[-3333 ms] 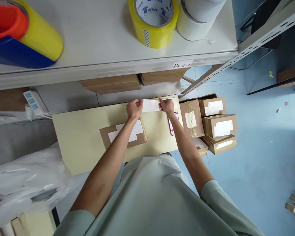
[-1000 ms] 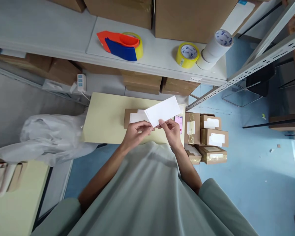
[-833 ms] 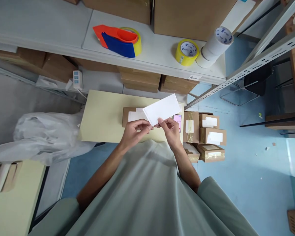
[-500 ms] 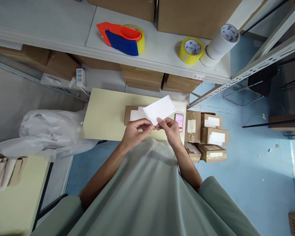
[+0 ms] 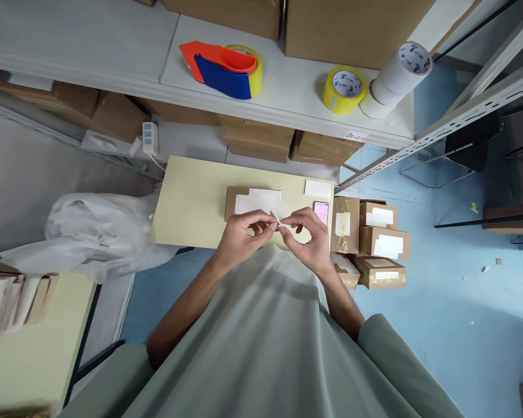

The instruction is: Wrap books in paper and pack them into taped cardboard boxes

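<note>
My left hand point(image 5: 240, 237) and my right hand point(image 5: 310, 237) meet above the near edge of a pale yellow table point(image 5: 187, 200). Both pinch the corner of a white label sheet point(image 5: 283, 212), which is tilted almost edge-on and hard to make out. Just behind the hands a flat cardboard box point(image 5: 230, 202) lies on the table with white labels point(image 5: 258, 201) on its top. A phone point(image 5: 321, 211) with a lit screen lies right of my right hand. A loose white label point(image 5: 318, 187) rests at the table's far right corner.
Several small labelled cartons point(image 5: 377, 241) are stacked on the blue floor right of the table. The grey shelf point(image 5: 113, 64) above holds a red and blue tape dispenser point(image 5: 220, 68), a yellow tape roll point(image 5: 343, 88) and white rolls point(image 5: 394, 75). A white plastic bag point(image 5: 91, 232) lies left.
The label sheet, held up with its white face in view before, has tipped down to nearly edge-on. My right hand has shifted a little to the right.
</note>
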A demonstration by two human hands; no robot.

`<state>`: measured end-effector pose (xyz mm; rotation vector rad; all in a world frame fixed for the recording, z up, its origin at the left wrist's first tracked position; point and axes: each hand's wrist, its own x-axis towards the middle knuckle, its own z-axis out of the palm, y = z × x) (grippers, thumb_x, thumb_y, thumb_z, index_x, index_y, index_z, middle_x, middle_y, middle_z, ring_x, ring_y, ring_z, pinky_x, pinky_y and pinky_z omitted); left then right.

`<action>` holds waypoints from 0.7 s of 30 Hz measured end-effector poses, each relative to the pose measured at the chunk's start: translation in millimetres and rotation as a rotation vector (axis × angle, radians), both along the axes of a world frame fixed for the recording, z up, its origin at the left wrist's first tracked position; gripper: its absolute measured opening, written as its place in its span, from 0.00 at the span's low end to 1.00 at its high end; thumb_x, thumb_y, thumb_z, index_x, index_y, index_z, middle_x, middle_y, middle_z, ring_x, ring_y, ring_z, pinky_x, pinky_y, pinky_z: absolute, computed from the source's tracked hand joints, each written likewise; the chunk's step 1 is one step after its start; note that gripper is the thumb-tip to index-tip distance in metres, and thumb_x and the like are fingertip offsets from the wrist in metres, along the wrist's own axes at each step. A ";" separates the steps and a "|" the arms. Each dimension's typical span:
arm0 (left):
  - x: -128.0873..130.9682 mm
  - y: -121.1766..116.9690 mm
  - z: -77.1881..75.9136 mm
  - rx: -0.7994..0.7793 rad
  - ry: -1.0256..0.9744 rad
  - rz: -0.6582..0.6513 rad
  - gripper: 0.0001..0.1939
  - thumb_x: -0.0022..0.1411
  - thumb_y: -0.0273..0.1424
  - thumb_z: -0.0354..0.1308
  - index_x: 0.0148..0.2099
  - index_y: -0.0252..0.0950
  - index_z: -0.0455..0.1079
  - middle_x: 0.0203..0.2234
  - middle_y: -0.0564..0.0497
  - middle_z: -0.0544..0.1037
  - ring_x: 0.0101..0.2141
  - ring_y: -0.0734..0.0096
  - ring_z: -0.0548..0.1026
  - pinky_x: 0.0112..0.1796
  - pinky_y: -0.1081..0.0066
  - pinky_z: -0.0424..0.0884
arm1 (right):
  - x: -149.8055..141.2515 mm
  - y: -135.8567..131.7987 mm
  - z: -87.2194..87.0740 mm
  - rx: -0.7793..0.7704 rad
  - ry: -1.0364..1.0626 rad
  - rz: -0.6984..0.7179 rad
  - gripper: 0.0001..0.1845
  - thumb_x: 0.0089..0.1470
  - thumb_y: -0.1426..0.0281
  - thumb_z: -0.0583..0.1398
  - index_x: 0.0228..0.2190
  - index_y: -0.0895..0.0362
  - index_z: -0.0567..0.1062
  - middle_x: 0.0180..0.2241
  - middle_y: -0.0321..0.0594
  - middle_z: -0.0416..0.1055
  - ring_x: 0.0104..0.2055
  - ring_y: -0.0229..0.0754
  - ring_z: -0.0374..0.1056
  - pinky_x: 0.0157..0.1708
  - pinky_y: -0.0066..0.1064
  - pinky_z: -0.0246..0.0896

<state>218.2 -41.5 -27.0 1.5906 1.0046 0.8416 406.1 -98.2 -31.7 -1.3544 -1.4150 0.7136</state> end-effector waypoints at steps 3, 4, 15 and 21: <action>-1.2 -1.8 3.7 0.033 0.013 -0.020 0.06 0.68 0.32 0.64 0.38 0.40 0.82 0.31 0.53 0.85 0.28 0.74 0.76 0.30 0.73 0.72 | -0.9 -1.1 -0.2 0.014 -0.022 -0.004 0.03 0.65 0.64 0.69 0.40 0.49 0.85 0.37 0.39 0.77 0.37 0.43 0.73 0.34 0.36 0.71; -1.9 -2.2 4.6 0.035 0.020 -0.025 0.07 0.68 0.32 0.63 0.38 0.40 0.82 0.32 0.53 0.85 0.28 0.74 0.76 0.30 0.73 0.72 | -1.8 -1.1 -0.1 -0.001 -0.028 -0.004 0.04 0.65 0.64 0.69 0.39 0.49 0.86 0.37 0.39 0.77 0.38 0.43 0.73 0.34 0.37 0.71; -32.4 -1.5 -9.3 -0.054 0.110 0.031 0.05 0.66 0.34 0.63 0.37 0.40 0.78 0.33 0.51 0.84 0.29 0.71 0.77 0.31 0.70 0.72 | -18.5 17.0 -7.4 -0.255 0.041 0.090 0.10 0.68 0.61 0.64 0.34 0.50 0.80 0.37 0.40 0.77 0.39 0.45 0.72 0.36 0.37 0.70; -68.5 1.1 -32.5 -0.131 0.154 0.123 0.05 0.64 0.35 0.63 0.38 0.40 0.78 0.32 0.51 0.84 0.30 0.70 0.78 0.31 0.71 0.72 | -27.9 27.1 -19.3 -0.380 0.102 0.104 0.13 0.70 0.57 0.63 0.36 0.51 0.78 0.39 0.39 0.76 0.41 0.44 0.73 0.38 0.35 0.68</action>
